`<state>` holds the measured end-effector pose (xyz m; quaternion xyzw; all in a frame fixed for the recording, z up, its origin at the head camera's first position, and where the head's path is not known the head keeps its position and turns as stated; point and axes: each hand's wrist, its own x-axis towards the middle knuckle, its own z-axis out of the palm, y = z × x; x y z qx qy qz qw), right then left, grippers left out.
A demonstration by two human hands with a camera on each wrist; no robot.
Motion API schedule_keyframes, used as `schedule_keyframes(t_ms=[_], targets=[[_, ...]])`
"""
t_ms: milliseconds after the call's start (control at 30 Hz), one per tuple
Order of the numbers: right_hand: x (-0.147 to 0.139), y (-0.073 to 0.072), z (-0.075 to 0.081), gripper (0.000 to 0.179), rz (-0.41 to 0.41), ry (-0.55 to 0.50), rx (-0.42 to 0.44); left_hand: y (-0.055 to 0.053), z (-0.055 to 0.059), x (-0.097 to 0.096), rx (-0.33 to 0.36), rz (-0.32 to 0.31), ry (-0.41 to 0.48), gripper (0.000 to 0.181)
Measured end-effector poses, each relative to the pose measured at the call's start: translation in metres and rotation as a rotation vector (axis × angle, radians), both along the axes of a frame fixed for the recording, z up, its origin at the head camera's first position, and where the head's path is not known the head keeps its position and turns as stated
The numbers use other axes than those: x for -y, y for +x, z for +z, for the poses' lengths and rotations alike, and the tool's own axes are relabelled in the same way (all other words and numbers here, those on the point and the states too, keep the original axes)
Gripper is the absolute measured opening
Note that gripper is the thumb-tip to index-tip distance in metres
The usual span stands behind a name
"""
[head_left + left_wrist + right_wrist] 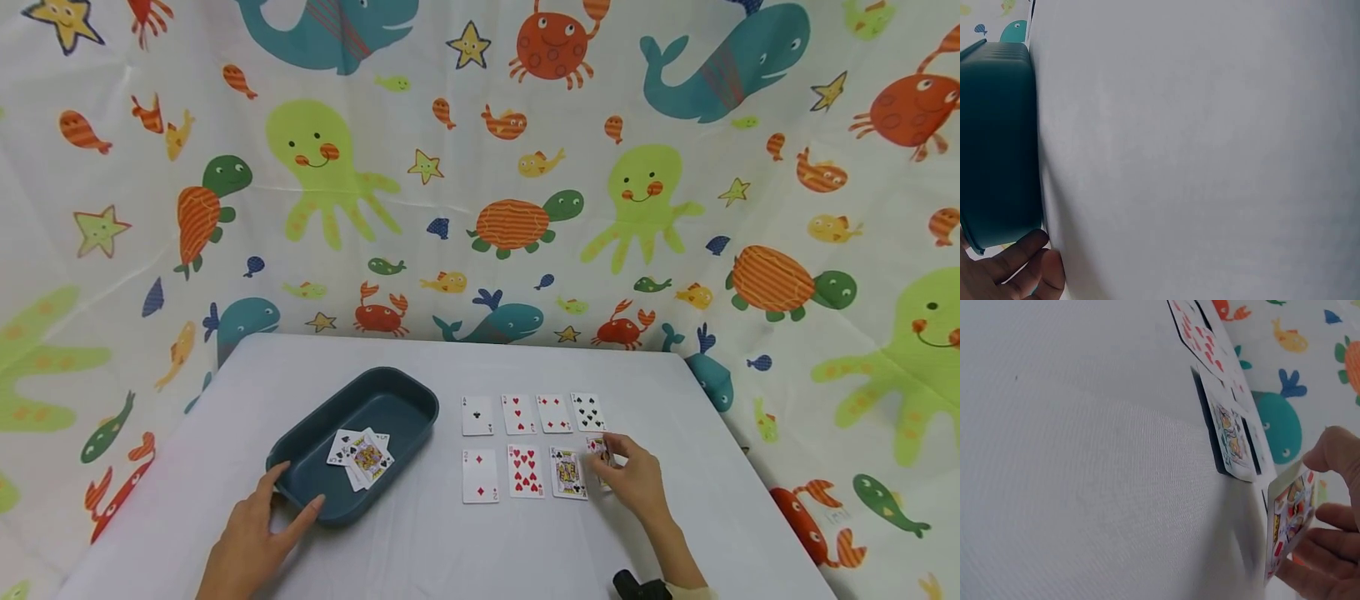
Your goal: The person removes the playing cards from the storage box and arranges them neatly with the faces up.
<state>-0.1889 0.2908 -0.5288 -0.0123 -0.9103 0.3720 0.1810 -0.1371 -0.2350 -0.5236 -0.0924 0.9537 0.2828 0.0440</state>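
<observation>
My right hand [633,477] pinches a face card [1292,515] with red diamond marks between thumb and fingers. That card stands tilted at the right end of the nearer row. To its left lie another face card [568,473], a ten of hearts [526,472] and a two of diamonds [480,477], face up. My left hand [251,529] grips the near end of a dark teal tray [405,446], thumb and index finger at its rim. In the left wrist view, curled fingers [1025,256] sit by the tray's bottom corner. Inside, several playing cards [363,457] overlap in a loose pile.
A farther row of face-up cards runs behind: a club card [477,416], a heart card [519,414], a diamond card [554,413] and a spade card [588,412]. A white cloth [420,558] covers the table. Behind hangs a curtain [450,150] printed with sea animals.
</observation>
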Motion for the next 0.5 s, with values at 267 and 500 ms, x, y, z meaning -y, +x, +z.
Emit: schedule_keyframes(t_ms=[267,500], targets=[[-0.0020,-0.0034,0.0038,0.051,-0.077,0.155,0.133,-0.0015,-0.0014,0.0005,0.013,-0.002,0.002,0.110],[0.0035,-0.0058,0.0082,0.051,-0.099,0.221,0.218,-0.0011,0.0004,0.0006,0.003,-0.006,0.003,0.109]])
